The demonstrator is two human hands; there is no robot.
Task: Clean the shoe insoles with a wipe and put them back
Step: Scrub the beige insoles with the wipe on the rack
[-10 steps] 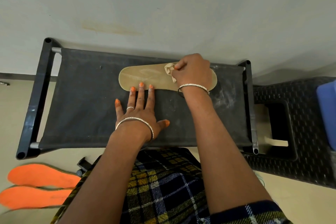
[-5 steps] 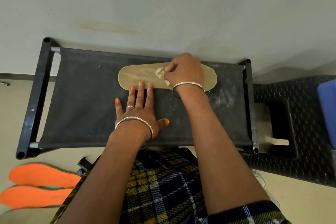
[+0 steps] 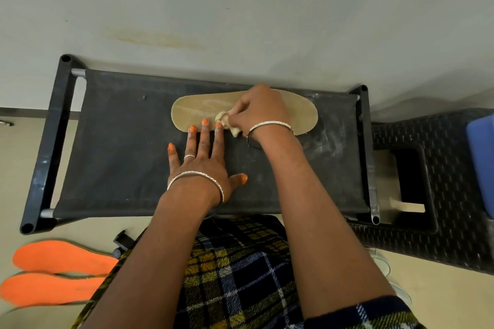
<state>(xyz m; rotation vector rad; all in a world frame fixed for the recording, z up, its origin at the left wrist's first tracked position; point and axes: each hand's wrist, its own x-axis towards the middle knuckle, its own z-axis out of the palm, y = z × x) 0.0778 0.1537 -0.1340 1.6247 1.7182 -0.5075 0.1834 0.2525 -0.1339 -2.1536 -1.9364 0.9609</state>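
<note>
**Wipe held to the tan insole on the bench**

The right hand (image 3: 258, 109) pinches a crumpled beige wipe (image 3: 227, 121) between thumb and fingers and holds it down on the middle of the tan insole (image 3: 195, 112). The left hand (image 3: 203, 160) lies flat on the black fabric bench (image 3: 120, 155), fingers straight and spread. Three of its fingertips press the insole's near edge just beside the wipe. The insole lies lengthwise along the bench's far side. On the floor (image 3: 441, 302) at the left, two orange insoles (image 3: 61, 256) lie side by side. A dark woven stool (image 3: 459, 235), possibly plastic, stands right of the bench.
</note>
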